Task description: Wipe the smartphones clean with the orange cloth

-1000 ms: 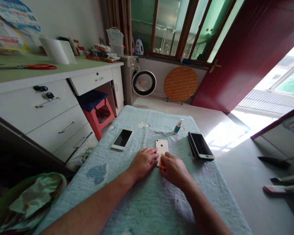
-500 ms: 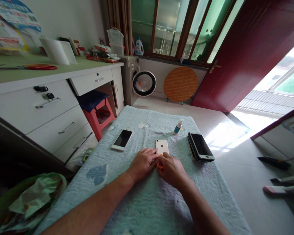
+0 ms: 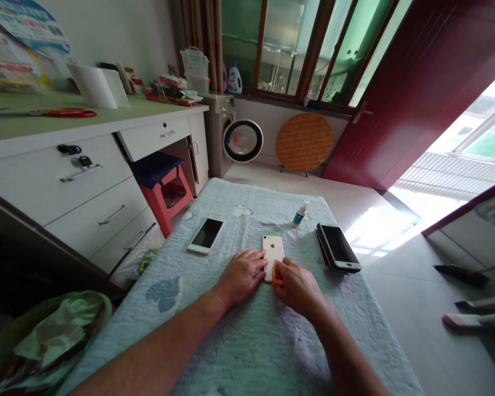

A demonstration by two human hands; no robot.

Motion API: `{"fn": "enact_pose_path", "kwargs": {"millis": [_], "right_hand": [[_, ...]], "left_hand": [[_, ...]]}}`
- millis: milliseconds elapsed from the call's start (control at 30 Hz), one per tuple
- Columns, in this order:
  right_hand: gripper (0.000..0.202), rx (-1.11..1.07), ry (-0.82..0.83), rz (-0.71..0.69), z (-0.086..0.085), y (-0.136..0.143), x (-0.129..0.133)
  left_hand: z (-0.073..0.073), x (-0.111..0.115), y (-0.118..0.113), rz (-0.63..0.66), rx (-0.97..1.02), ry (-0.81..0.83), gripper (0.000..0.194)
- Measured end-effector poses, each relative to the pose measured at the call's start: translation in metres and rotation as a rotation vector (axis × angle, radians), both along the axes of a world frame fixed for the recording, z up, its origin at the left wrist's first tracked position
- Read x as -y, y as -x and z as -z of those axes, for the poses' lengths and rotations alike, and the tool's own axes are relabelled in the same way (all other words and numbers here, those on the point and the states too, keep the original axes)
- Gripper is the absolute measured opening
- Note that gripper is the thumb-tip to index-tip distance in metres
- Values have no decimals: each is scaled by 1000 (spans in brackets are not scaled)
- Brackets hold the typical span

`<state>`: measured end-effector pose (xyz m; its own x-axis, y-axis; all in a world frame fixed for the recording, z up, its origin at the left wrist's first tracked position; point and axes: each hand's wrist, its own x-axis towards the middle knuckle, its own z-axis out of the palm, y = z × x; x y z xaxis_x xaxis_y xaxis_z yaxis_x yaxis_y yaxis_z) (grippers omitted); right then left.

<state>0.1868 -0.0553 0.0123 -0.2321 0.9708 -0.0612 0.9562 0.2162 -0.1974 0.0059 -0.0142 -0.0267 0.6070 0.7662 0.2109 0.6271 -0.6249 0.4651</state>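
A pale pink smartphone [image 3: 273,248] lies back side up on the light blue quilted cover, its apple logo showing. My left hand [image 3: 242,275] rests flat at the phone's left edge, fingers stretched out and fingertips touching it. Bunched in the closed fingers of my right hand [image 3: 293,280] is an orange cloth [image 3: 276,273], pressed on the lower right part of the phone's back. Most of the cloth is hidden by the fingers. Beyond the phone stands a small spray bottle [image 3: 300,215] with a blue label and white top.
A white smartphone [image 3: 206,235] lies screen up at left on the quilted cover [image 3: 239,346]. To the right sits a stack of phones [image 3: 339,248]. A green-rimmed bin [image 3: 103,308] with crumpled tissue is at lower left, near a white drawer desk [image 3: 86,192].
My right hand has shifted slightly right with the orange cloth, uncovering more of the phone's lower back. My left hand stays in place.
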Motion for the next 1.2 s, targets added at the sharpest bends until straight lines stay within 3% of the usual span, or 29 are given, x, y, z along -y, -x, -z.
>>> {"fn": "enact_pose_path", "kwargs": {"millis": [800,1200], "right_hand": [[10,43,-18,-54,-1,22,-2],[3,32,7,-18,-4,8,1]], "left_hand": [[-1,1,-2,0,23,-8,32],[-1,0,-1,-4,20,2,31]]}}
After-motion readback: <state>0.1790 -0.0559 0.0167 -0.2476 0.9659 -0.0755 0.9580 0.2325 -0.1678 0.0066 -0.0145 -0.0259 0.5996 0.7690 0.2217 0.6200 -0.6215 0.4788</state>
